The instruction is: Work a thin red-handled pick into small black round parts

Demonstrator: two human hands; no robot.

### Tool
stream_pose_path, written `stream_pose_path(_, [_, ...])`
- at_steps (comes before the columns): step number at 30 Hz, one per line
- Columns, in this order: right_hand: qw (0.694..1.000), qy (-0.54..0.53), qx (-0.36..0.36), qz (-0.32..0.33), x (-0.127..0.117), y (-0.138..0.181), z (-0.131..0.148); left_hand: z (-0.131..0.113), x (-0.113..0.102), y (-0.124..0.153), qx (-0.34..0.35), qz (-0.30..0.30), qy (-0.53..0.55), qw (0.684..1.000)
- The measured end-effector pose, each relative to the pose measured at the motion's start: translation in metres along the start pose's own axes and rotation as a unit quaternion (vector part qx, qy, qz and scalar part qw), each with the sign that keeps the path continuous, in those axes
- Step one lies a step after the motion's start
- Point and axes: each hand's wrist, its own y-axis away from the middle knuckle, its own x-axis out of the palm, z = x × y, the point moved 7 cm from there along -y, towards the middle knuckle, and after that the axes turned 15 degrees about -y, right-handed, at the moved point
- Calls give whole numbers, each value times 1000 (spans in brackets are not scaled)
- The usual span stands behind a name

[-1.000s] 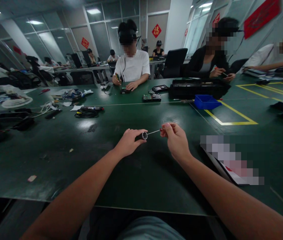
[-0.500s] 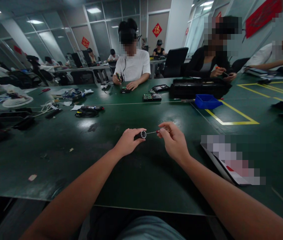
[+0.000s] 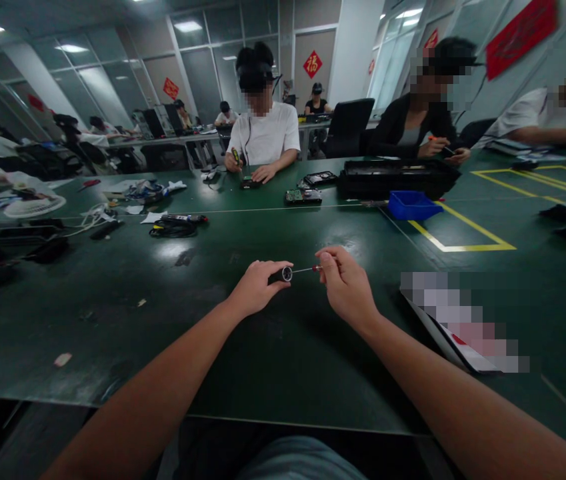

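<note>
Green table [image 3: 253, 373] — screwdriver [image 3: 317, 268] in hand [image 3: 345, 283]

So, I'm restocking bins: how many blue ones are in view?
1: the blue bin on the green table, in front of the long black case. Others may be hidden.

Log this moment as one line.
left hand: holds dark cylinder | right hand: grips thin red-ended tool | tool tip: at cylinder's silver-rimmed end, contact unclear | blue bin: farther across table

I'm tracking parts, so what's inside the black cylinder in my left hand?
The black cylinder shows a dark interior at its silver-rimmed end, where the screwdriver points; its walls and your left hand cover the rest.
</note>
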Motion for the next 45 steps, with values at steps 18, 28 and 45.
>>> stream_pose_path(18, [956,-265,92,-86,0,-5,-29,-2,-6,-1,2,-18,27,999])
stream_pose_path(28, [960,-209,108,-151,-16,-8,-42,-2,4,-4,20,32,-39,999])
stream_pose_path(45, [1000,0,-18,-24,-3,-5,1,-3,7,-1,31,41,-83,995])
